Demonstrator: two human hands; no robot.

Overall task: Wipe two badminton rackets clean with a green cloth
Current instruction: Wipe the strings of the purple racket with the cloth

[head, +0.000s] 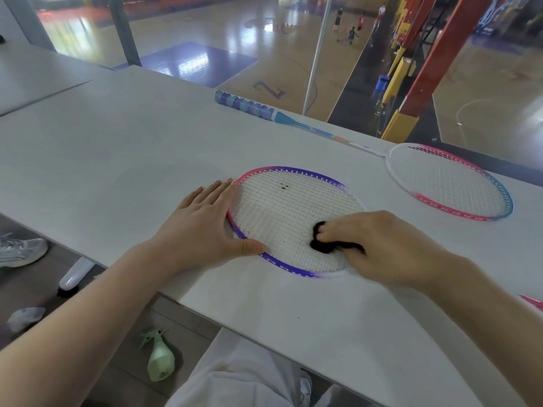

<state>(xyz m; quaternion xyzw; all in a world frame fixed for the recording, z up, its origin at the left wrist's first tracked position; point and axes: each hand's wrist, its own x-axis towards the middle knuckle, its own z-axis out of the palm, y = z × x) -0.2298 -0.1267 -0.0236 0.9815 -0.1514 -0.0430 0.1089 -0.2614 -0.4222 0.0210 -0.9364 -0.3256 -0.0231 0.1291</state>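
A racket with a pink and purple frame [293, 171] lies flat on the grey table [117, 160], close to me. Dark specks dot its strings. My left hand [205, 227] lies flat over the frame's left edge, fingers straight, thumb on the near rim. My right hand [385, 248] grips a small dark wad of cloth [321, 243] and holds it against the strings at the lower right of the head. A second racket, white, pink and blue [449, 183], lies at the far right, its blue-wrapped handle [246, 105] pointing left along the back edge.
The table's far edge meets a glass pane overlooking a sports hall. A pink object [533, 302] shows at the right edge of the table. Below the near edge, on the floor, lie a pale green spray bottle [160, 359] and a grey shoe [20, 252].
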